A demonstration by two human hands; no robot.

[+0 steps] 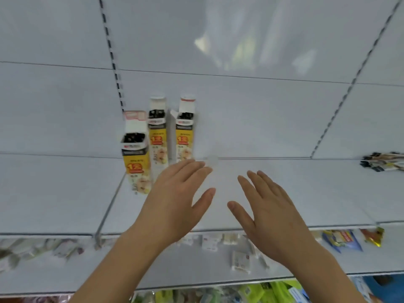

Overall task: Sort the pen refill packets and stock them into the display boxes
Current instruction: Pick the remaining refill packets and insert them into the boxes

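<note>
Three tall yellow-and-white display boxes stand upright on the white shelf (pixel 284 193), their top flaps open and dark refill ends showing inside: the left box (pixel 136 158), the middle box (pixel 157 136) and the right box (pixel 185 136). My left hand (pixel 175 200) hovers flat and empty over the shelf, its fingers just in front of the right box. My right hand (pixel 269 208) is spread flat beside it, also empty. A loose pile of pen refill packets (pixel 382 164) lies at the far right of the shelf.
Slotted uprights (pixel 112 55) run up the white back panel. A lower shelf holds small white packets (pixel 240 260) and colourful packets (pixel 341 239) at right. Green packaged goods (pixel 273 291) show at the bottom edge.
</note>
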